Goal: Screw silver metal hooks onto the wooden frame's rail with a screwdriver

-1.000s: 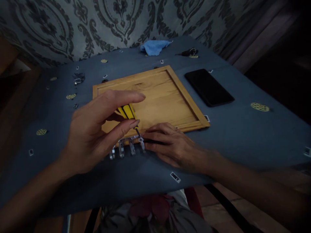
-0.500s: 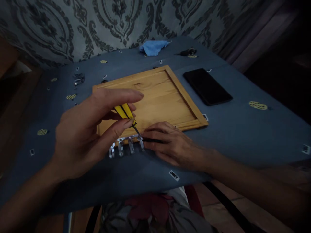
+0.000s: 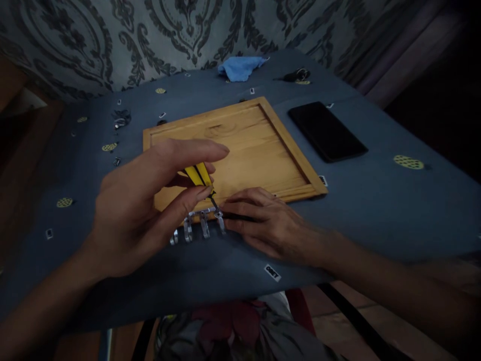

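Note:
Between the thumb and fingers of my left hand (image 3: 150, 200) is a small yellow-and-black screwdriver (image 3: 199, 176), tilted with its dark shaft pointing down to the right. Its tip meets the rightmost of several silver metal hooks (image 3: 205, 224), which hang in a row over the near edge of a framed wooden board (image 3: 296, 150). My right hand (image 3: 268, 220) grips that near edge just right of the hooks, fingers close together and fingertips beside the screwdriver tip. A dark strip shows between its fingers; whether it is an object or shadow I cannot make out. The right thumb is hidden.
A black phone (image 3: 326, 131) lies right of the board. Behind it are a blue cloth (image 3: 240, 68) and a dark item with a ring (image 3: 298, 75). Small metal pieces (image 3: 121, 119) lie at the left on the blue tablecloth (image 3: 376, 210). A patterned curtain hangs at the back.
The left hand and screwdriver have shifted slightly right in view, with the tip still at the rightmost hook. The right hand keeps its place at the board's edge. The camera view has moved a little.

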A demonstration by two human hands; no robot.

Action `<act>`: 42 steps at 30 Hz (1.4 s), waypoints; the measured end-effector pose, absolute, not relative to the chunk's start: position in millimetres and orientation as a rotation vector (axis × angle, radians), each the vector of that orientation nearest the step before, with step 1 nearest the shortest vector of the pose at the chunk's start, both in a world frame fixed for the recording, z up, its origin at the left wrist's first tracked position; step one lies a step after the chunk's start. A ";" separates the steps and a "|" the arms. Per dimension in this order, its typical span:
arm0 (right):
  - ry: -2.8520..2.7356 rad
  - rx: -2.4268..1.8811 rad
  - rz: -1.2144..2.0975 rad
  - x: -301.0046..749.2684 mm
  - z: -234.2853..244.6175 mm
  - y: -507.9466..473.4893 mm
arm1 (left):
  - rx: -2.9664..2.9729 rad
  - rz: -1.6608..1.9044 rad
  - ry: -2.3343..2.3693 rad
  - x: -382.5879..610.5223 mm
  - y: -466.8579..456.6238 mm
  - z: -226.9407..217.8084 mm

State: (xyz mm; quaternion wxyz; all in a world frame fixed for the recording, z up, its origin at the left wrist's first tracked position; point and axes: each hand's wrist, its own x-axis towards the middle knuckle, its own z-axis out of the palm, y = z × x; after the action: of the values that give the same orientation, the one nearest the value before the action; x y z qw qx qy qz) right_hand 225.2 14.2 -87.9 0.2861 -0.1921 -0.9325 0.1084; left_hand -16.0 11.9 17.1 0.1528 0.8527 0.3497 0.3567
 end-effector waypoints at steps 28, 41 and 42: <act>-2.497 -0.537 0.341 224.6 -84.4 13.4 | 2.418 0.964 1.100 -20.9 19.0 9.1; -2.505 -0.544 0.351 226.4 -84.2 13.2 | 2.547 0.939 1.059 -16.4 16.3 14.5; -2.498 -0.543 0.351 226.4 -85.0 13.4 | 2.552 0.948 1.044 -15.8 16.9 14.0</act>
State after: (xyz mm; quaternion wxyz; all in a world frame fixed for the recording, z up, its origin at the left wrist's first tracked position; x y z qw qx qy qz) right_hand 226.4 13.4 -85.0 0.2767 -0.2023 -0.9303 0.1306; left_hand -15.8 16.9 14.0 0.1129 0.8697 0.3559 0.3229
